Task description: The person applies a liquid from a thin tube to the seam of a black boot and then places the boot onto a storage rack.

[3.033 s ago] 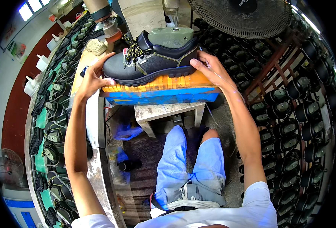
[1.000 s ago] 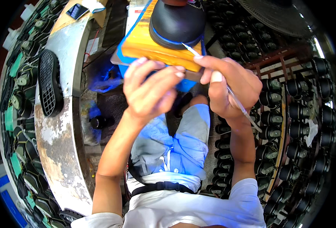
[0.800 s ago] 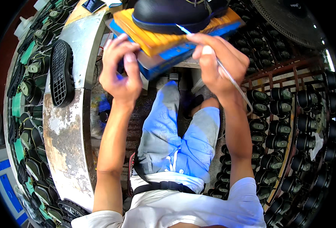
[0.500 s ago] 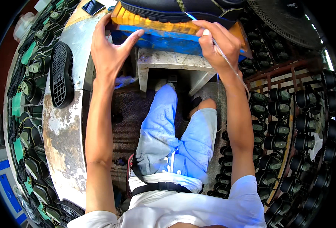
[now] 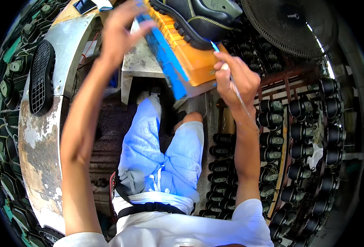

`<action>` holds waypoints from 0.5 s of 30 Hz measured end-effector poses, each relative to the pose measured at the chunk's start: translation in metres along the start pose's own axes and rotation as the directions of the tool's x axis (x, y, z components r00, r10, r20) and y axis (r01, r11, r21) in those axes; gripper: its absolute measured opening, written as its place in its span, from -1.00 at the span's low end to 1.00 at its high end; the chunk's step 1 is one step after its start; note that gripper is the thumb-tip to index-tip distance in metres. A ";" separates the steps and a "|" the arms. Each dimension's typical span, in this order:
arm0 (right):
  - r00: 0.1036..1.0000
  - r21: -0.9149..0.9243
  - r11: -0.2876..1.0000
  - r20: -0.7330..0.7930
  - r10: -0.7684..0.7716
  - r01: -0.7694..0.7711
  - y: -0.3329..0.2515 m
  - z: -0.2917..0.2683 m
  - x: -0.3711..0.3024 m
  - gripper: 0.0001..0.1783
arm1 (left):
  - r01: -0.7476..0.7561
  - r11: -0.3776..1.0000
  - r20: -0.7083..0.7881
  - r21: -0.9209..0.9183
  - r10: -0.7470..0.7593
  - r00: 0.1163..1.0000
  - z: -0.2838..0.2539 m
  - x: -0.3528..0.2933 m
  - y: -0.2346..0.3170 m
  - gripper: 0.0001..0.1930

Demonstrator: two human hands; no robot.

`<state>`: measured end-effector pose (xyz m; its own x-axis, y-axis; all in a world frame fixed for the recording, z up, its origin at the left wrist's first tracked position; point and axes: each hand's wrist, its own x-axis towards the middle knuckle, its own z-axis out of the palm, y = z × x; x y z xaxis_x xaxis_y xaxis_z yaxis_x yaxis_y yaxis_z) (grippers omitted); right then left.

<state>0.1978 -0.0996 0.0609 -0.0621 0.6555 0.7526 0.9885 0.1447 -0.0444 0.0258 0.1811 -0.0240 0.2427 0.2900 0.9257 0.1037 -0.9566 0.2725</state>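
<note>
A black leather shoe with yellow stitching and a grey-green last in its top stands on an orange-yellow block. The block sits on a blue base, turned at a slant. My right hand pinches a thin pen-like tool trailing a pale cord; its bluish tip meets the sole edge below the heel. My left hand, blurred by motion, is at the far left end of the blue base with thumb and fingers apart; whether it touches the base I cannot tell.
A worn stand is beneath the block. At left, a loose black sole lies on a scuffed metal-topped bench with a phone. A round fan is at upper right. Racks of black shoes fill the right side.
The block, base and shoe have swung round, their right end coming nearer to me. My left hand has moved up off the block's left side. The tool tip is now at the heel.
</note>
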 end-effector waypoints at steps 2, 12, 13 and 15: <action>1.000 0.021 1.000 -0.022 -0.005 0.006 -0.001 0.001 -0.006 -0.69 | 0.020 0.927 0.149 -0.375 0.039 0.988 -0.008 -0.025 0.097 -0.66; 0.986 0.166 0.978 -0.127 -0.108 0.129 -0.009 0.062 0.018 -0.62 | 0.282 0.953 -0.022 -0.106 -0.286 0.958 -0.070 -0.074 0.035 -0.84; 0.983 0.179 0.974 -0.144 -0.114 0.140 -0.008 0.070 0.022 -0.62 | 0.367 0.919 -0.021 -0.143 -0.373 0.928 -0.068 -0.067 0.027 -0.81; 0.980 0.186 0.974 -0.173 -0.098 0.131 -0.006 0.085 0.028 -0.64 | 0.510 0.825 0.041 -0.244 -0.517 0.855 -0.067 -0.058 0.017 -0.51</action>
<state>0.1786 -0.0192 0.0266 -0.1343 0.5000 0.8556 0.9288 0.3645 -0.0672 -0.0511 0.1461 -0.0556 0.1932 0.7436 0.6401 -0.0257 -0.6484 0.7609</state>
